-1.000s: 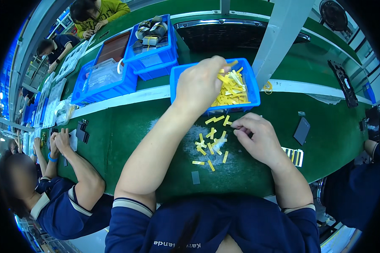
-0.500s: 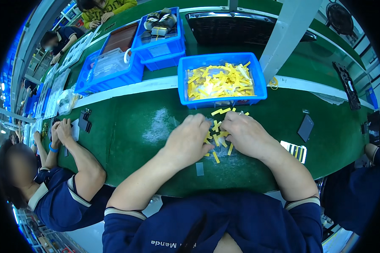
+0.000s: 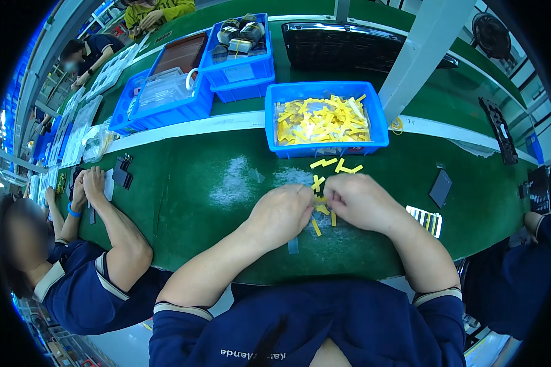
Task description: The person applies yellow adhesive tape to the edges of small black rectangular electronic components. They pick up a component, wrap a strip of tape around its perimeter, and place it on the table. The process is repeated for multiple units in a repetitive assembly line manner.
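Observation:
My left hand (image 3: pixel 280 211) and my right hand (image 3: pixel 362 202) meet over the green tabletop, fingers closed in pinches. Between their fingertips spans a small yellow strip (image 3: pixel 320 200), slightly blurred; the fingers partly hide it. Just beyond my hands lies a crossed yellow piece (image 3: pixel 318 183). More loose yellow strips (image 3: pixel 349 167) lie farther off, toward the bin. On my side of the fingertips, a single yellow strip (image 3: pixel 316 227) lies beside a few others. A small translucent piece (image 3: pixel 293 246) rests near my left wrist.
A blue bin (image 3: pixel 272 144) full of yellow strips stands beyond my hands. Stacked blue bins (image 3: pixel 177 113) are at the far left. A dark flat piece (image 3: pixel 441 188) and a striped card (image 3: pixel 431 221) lie at right. A co-worker's hands (image 3: pixel 90 185) work at left.
My hands have come closer together, and their fingers now pinch. Several yellow strips that lay between them are out of sight or shifted. The view has moved slightly.

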`<state>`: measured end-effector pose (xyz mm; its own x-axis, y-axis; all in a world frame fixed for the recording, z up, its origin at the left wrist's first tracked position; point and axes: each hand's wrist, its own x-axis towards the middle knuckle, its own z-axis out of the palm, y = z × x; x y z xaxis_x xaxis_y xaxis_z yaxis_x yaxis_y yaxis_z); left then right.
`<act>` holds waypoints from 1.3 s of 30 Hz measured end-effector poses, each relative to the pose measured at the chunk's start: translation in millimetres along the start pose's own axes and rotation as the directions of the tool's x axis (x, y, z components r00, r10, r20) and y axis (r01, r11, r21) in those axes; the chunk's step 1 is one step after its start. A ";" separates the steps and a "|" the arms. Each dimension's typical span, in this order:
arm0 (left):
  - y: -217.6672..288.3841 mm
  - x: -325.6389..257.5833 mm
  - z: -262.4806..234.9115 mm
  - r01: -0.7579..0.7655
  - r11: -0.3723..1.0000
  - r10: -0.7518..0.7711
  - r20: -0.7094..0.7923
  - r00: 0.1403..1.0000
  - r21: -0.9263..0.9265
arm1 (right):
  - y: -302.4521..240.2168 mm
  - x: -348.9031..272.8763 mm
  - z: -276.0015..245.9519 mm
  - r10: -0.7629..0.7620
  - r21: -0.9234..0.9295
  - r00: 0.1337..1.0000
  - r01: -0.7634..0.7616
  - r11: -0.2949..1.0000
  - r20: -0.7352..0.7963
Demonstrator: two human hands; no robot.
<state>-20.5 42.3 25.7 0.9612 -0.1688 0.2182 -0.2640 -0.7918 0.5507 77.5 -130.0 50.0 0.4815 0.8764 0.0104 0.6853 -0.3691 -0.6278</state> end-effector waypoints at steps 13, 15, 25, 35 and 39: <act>-0.4 50.5 -25.0 -0.065 0.969 0.143 -0.325 0.935 0.238 | 3.0 16.5 -33.1 -0.300 -0.443 0.864 0.101 0.891 -0.405; 2.9 38.8 -6.4 -0.013 0.974 0.043 -0.129 0.991 0.224 | 11.3 10.1 -18.9 -0.121 -0.460 0.959 -0.010 0.888 -0.255; -3.1 45.1 17.4 0.150 0.953 -0.164 0.033 0.986 0.265 | 35.4 15.8 -9.0 -0.042 -0.471 0.989 -0.031 0.881 -0.143; -9.4 38.2 13.4 0.088 0.989 -0.096 0.062 0.993 0.118 | 25.2 6.1 -29.4 0.107 -0.309 0.994 -0.093 0.947 0.029; 7.7 57.7 -20.8 -0.046 0.990 0.087 -0.328 0.941 0.131 | 16.2 11.5 -41.9 -0.151 -0.161 0.873 0.085 0.983 -0.463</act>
<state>31.2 38.7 59.3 0.8549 -0.0355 0.5176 -0.2956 -0.8532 0.4298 117.0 -138.9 72.6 0.5699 0.6779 0.4644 0.8027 -0.3383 -0.4911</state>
